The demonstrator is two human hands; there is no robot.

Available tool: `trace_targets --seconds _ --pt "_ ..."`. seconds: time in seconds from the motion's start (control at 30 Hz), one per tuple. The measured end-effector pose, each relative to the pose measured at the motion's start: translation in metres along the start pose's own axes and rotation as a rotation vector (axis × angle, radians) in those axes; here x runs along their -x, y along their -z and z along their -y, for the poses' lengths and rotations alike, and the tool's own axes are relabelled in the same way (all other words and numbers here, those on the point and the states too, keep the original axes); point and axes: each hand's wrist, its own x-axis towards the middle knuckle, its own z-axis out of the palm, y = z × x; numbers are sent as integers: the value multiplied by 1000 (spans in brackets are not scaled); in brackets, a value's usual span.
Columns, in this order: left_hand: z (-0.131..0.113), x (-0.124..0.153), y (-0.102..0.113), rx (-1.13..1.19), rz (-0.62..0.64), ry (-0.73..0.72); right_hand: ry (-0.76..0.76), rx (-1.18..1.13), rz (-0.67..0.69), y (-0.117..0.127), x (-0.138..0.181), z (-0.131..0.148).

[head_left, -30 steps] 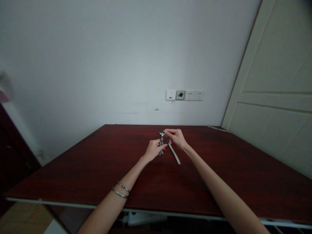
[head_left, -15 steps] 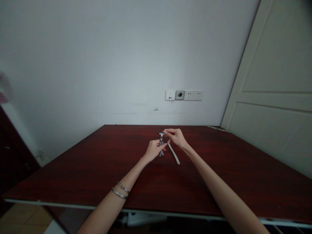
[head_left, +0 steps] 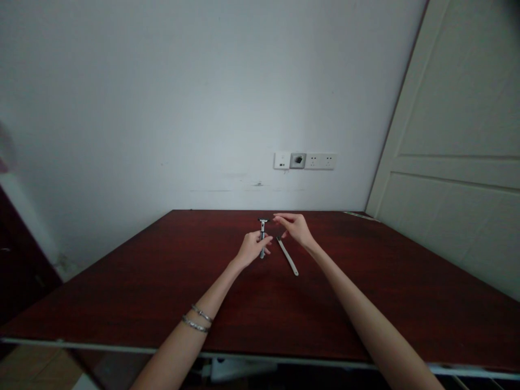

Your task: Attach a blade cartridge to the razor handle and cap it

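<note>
My left hand (head_left: 251,249) is wrapped round the handle of a razor (head_left: 262,226), which stands upright with its dark, T-shaped head at the top. Just right of that head is my right hand (head_left: 296,227), apart from the razor. Its thumb and forefinger are drawn together in a pinch; anything between the fingertips is too small to make out. Below and between the hands, a slim white-handled brush (head_left: 288,257), much like a toothbrush, lies slantwise on the table. Its dark far end is close to my right fingers.
The dark red wooden table (head_left: 162,281) meets a white wall with a row of sockets (head_left: 312,161). A pale panelled door (head_left: 455,162) stands along the right side. Under the front edge, a white object (head_left: 239,368) shows in part.
My right fingers have come away from the razor's head, leaving a small gap. My left hand has shifted slightly left with the razor. The brush still lies on the table.
</note>
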Motion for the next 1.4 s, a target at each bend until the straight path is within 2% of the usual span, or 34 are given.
trace_targets --seconds 0.1,0.23,0.33,0.43,0.63,0.73,0.83,0.9,1.0,1.1,1.2,1.4 --pt "-2 -8 7 108 -43 53 2 69 -21 7 0 3" --pt "-14 -15 17 296 -48 134 -13 280 177 6 11 10" --pt "-27 -15 20 329 9 188 67 458 317 -4 22 16" --pt "-36 -15 20 367 76 229 164 538 381 -16 28 20" --pt "-36 -23 15 393 78 258 195 581 350 -27 29 22" --pt "-34 -25 15 387 118 255 202 630 333 -28 28 21" --pt "-31 -28 28 277 228 221 167 722 294 -26 27 17" --pt "-27 -33 44 89 301 189 90 816 273 -22 25 10" --pt "-13 -45 72 -300 137 83 -54 955 285 -17 25 -2" --pt "8 -53 89 -476 -13 76 -163 1047 336 -17 29 -12" --pt "27 -52 89 -526 -57 54 -200 1084 389 -22 33 -17" --pt "52 -44 78 -709 4 -78 -209 1095 458 -32 35 -20"
